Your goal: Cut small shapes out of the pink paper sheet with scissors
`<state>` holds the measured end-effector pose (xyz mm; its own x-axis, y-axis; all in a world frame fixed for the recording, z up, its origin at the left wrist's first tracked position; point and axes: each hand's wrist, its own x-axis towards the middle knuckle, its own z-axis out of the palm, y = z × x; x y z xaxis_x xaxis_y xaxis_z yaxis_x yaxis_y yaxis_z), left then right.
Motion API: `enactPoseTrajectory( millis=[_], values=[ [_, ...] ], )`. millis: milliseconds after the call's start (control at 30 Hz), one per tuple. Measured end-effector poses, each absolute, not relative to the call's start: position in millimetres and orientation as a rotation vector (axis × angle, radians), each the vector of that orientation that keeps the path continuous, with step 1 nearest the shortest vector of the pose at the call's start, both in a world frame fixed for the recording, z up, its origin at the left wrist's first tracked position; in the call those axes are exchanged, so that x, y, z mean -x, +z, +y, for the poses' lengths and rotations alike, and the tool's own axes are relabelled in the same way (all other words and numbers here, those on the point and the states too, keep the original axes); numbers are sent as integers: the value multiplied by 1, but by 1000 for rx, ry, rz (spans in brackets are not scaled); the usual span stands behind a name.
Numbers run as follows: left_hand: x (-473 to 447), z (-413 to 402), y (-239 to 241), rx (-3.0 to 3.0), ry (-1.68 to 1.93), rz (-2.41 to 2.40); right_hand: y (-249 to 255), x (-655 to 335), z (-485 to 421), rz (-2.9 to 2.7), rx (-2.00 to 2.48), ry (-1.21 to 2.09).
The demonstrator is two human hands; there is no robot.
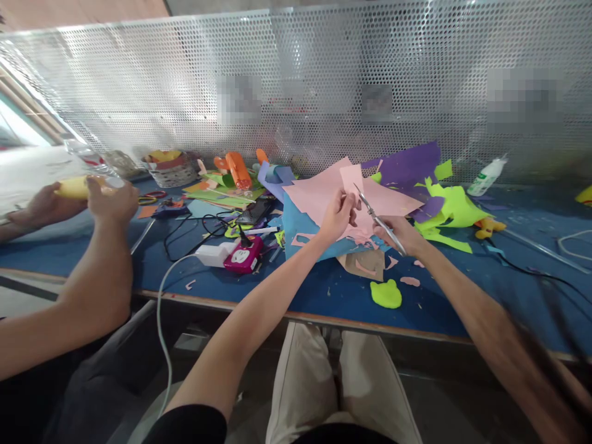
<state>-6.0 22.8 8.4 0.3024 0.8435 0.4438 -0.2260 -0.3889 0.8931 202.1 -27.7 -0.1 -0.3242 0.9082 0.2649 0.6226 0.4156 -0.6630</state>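
Over one blue table (324, 299), left hand (341, 213) pinching one small pink paper piece (353, 177), right hand (398, 234) clasped around one pair of scissors (387, 228), points near the paper, one lime cutout (386, 295) below.

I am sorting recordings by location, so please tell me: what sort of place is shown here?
Probably a shared craft workspace: cut green paper and pink paper lie on the blue table, the right hand holds what look like scissors, and another person's hand holds something yellow nearby.

Silver scissors (370, 212) tilted, blades seemingly touching small raised pink paper piece (353, 177).
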Motion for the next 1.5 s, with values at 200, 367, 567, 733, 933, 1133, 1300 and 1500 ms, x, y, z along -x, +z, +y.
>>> enactPoseTrajectory(
  millis=[200,367,567,733,933,1133,1300,1500],
  values=[
    [9,26,7,-1576,1320,664,1,-202,-27,-2040,1294,615],
    [8,21,7,-1594,1286,628,-2,-201,-27,-2060,1177,724],
    [6,18,9,-1577,1276,611,-6,-202,-27,-2087,1123,736],
    [6,23,5,-1627,1295,646,-5,-203,-28,-2073,1134,775],
    [8,28,0,-1653,1327,633,0,-196,-35,-2039,1179,801],
    [18,26,8,-1900,1291,691,0,-195,-32,-2042,1162,748],
    [22,25,12,-1965,1273,695,-3,-194,-34,-1994,1224,843],
    [23,26,15,-2058,1204,688,-1,-194,-32,-2008,1151,804]
  ],
)
